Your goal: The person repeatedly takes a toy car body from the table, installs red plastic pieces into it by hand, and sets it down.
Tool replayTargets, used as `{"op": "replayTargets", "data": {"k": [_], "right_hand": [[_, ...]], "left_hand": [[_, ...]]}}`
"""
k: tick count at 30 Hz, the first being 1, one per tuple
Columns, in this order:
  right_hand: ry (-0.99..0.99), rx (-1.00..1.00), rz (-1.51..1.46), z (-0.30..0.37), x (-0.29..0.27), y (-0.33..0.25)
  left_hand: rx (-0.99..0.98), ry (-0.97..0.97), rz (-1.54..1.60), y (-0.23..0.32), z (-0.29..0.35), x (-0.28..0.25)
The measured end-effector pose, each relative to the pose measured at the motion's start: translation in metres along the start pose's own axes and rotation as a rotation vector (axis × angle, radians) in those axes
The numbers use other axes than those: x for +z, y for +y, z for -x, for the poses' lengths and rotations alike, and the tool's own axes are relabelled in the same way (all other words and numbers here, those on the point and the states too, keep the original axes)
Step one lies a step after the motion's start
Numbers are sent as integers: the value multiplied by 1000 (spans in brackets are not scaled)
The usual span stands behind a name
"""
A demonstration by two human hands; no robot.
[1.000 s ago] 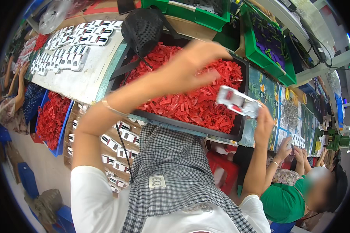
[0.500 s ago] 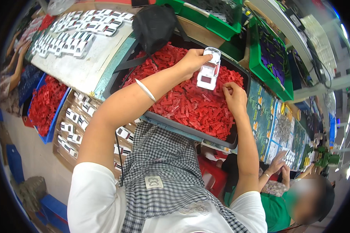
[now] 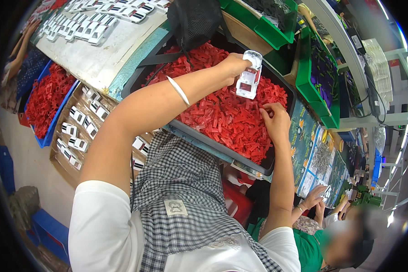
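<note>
My left hand (image 3: 234, 68) grips a white toy car body (image 3: 248, 86) by its side, held up above a heap of small red plastic parts (image 3: 222, 124). Red shows through the car's window openings. To the right of the car, my right hand (image 3: 277, 121) is low over the heap with thumb and fingers drawn together. Whatever sits between those fingertips, if anything, is too small to make out. The red parts fill a large dark grey tray (image 3: 247, 164) in front of me.
A black mesh bag (image 3: 195, 25) lies at the tray's far left corner. White car bodies (image 3: 93, 29) stand in rows on the left table; more lie in a cardboard box (image 3: 63, 170). Green bins (image 3: 303, 75) stand at the far right. A co-worker's hand (image 3: 313, 197) is at lower right.
The whole view has shifted slightly. My left hand still holds the car body, now tilted a little differently. My right hand stays low over the red parts, fingers together.
</note>
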State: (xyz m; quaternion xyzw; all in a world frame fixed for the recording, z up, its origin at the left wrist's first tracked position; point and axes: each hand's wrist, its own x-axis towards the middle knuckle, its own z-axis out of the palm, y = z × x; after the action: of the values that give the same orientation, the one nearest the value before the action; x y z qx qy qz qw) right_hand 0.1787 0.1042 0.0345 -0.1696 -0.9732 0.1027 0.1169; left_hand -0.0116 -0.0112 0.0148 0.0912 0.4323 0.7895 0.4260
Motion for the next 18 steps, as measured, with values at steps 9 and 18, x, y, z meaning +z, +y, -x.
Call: {"op": "replayTargets", "data": {"k": [9, 18], "right_hand": [[323, -185, -306, -24, -28, -49], [356, -371, -4, -46, 23, -58]], "left_hand": [[-18, -129, -31, 2, 13, 3], [60, -77, -252, -9, 17, 10]]}}
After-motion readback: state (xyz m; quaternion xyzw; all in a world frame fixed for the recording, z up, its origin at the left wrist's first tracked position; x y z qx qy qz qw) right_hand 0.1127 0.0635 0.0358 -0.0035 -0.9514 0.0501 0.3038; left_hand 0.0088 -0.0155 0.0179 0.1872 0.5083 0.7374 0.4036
